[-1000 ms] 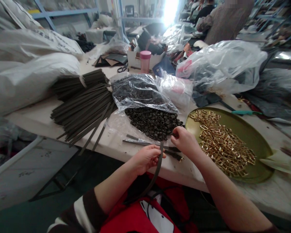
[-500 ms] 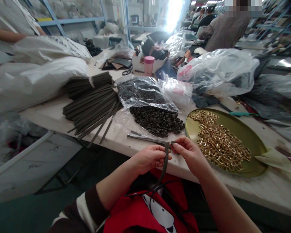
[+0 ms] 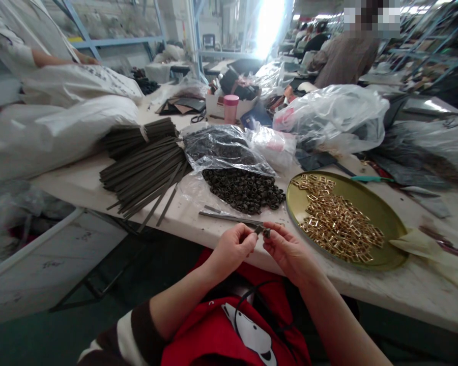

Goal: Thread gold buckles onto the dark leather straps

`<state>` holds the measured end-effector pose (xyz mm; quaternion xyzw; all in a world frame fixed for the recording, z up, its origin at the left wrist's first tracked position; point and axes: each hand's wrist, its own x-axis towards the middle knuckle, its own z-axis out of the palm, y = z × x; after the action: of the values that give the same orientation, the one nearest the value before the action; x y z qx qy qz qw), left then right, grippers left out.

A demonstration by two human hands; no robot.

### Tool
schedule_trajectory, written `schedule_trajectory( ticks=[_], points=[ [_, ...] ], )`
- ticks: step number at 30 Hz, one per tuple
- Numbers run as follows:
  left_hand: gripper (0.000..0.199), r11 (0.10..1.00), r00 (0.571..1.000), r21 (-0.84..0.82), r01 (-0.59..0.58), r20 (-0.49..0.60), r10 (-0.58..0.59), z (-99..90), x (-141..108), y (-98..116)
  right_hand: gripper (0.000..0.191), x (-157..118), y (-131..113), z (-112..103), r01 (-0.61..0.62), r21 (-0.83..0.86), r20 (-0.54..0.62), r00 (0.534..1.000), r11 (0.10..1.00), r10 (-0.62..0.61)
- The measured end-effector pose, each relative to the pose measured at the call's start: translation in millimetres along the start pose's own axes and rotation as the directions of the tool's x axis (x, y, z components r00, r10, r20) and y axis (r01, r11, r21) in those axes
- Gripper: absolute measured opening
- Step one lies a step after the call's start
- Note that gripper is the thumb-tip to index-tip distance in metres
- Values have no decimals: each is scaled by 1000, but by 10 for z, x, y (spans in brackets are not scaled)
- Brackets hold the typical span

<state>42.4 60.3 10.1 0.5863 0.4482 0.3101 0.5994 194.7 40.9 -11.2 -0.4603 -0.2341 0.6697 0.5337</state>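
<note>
My left hand (image 3: 234, 249) pinches the end of a dark strip (image 3: 258, 230) above the table's front edge. Just to its right, my right hand (image 3: 286, 249) holds a small dark loop (image 3: 266, 233) between thumb and fingers, close to the strip's end. Behind my hands lies a pile of small dark loops (image 3: 244, 190), partly under clear plastic. More dark strips (image 3: 141, 168) are bundled and fanned out on the left. Gold rectangular rings (image 3: 339, 221) fill part of a round olive tray (image 3: 395, 254) on the right. Loose strips (image 3: 229, 217) lie beside my hands.
A pink-lidded jar (image 3: 231, 109) stands before a white box at the back. Clear plastic bags (image 3: 332, 119) lie behind the tray. White sacks (image 3: 61, 127) cover the left of the table (image 3: 191, 234), where a person's arms rest. Another person stands at the back right.
My hands have shifted slightly, and the strip that hung down from my left hand no longer shows below it. The view has moved a little to the right.
</note>
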Motion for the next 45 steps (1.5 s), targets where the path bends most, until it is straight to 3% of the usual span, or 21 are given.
schedule_trajectory(
  ticks=[2, 5, 7, 9, 13, 15, 18, 20, 26, 30, 32, 34, 36, 38, 40, 42, 45],
  points=[
    [16, 995, 1000, 94, -19, 2, 19, 14, -26, 0, 30, -22, 25, 19, 27, -49, 8, 1000, 998, -27],
    [15, 975, 999, 221, -30, -5, 32, 17, -40, 8, 24, -70, 52, 50, 161, -278, 15, 986, 947, -164],
    [15, 969, 1000, 246, -17, 7, 16, -2, -45, 12, 22, -102, 54, 54, 229, -433, 44, 972, 872, -233],
    [15, 980, 996, 200, 7, 82, -24, -32, -62, 8, 24, -118, 41, 30, 230, -486, 54, 971, 843, -234],
    [23, 994, 954, 70, 84, 281, -101, -72, -118, -48, 26, -99, 19, -38, 210, -336, -72, 966, 918, -248],
    [31, 997, 970, 42, 64, 231, -72, -63, -128, -88, 27, -94, 51, -10, 226, -243, -106, 961, 943, -257],
    [39, 999, 998, -30, 15, 67, -13, -33, -107, -110, 26, -126, 158, 131, 208, -181, -47, 974, 961, -220],
    [39, 1000, 1000, -19, -10, 29, 11, -31, -82, -92, 25, -169, 219, 220, 201, -187, -15, 978, 962, -208],
    [24, 977, 988, 208, -55, 155, 23, -71, -7, -17, 25, -195, 146, 100, 246, -381, -27, 961, 891, -276],
    [20, 995, 980, 102, 8, 197, -28, -31, 43, 28, 28, -114, 90, -48, 126, -249, -3, 991, 960, -130],
    [21, 994, 966, 18, 105, 235, -107, -13, 77, 49, 30, -65, 31, -146, 119, -338, 37, 993, 934, -113],
    [23, 973, 941, -30, 227, 263, -212, -5, 120, 49, 30, 3, -102, -314, 191, -605, 43, 977, 773, -208],
    [23, 942, 913, -63, 329, 277, -300, 0, 168, 22, 25, 102, -305, -556, 215, -876, 43, 926, 431, -375],
    [21, 914, 892, -112, 391, 292, -346, 11, 219, -25, 18, 234, -522, -825, 79, -997, 59, 875, 22, -480],
    [18, 896, 883, -154, 417, 303, -359, 30, 266, -71, 20, 377, -686, -1055, -86, -957, 61, 876, -279, -479],
    [16, 886, 878, -165, 433, 301, -373, 49, 304, -96, 22, 496, -771, -1205, -176, -876, 37, 904, -448, -426],
    [10, 863, 871, -210, 459, 296, -392, 63, 337, -88, 21, 605, -797, -1298, -173, -843, 22, 935, -510, -354]
  ],
)
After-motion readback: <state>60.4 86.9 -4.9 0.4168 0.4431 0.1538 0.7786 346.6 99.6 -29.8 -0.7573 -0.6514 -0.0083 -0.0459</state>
